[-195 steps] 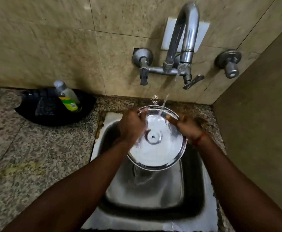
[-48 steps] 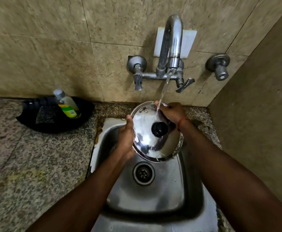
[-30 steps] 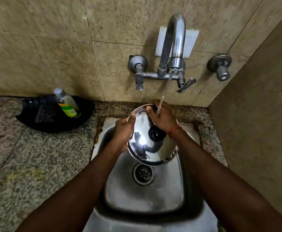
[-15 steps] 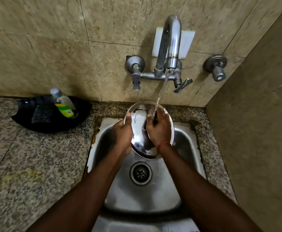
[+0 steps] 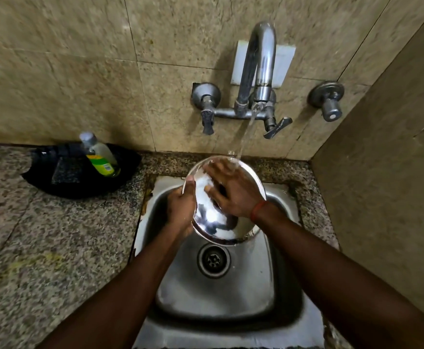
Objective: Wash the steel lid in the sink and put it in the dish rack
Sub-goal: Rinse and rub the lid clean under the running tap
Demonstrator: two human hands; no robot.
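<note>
At frame centre we hold the lid point(image 5: 207, 217) tilted over the sink point(image 5: 285, 285), our left hand point(image 5: 180, 210) gripping its left rim, our right hand point(image 5: 233, 191) spread flat on it under the tap point(image 5: 258, 71) water

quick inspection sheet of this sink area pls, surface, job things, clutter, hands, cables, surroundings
surface: speckled granite counter around a steel sink; drain uncovered.
job's things: steel lid held tilted over the basin, water stream landing near its top edge; dish rack not in view.
clutter: black tray on the counter holding a soap bottle.
hands: left hand grips the lid's left rim; right hand lies flat, fingers spread, on its face.
cables: nothing seen.
surroundings: tiled wall, tap running, separate valve to its right, side wall close on the right.
</note>
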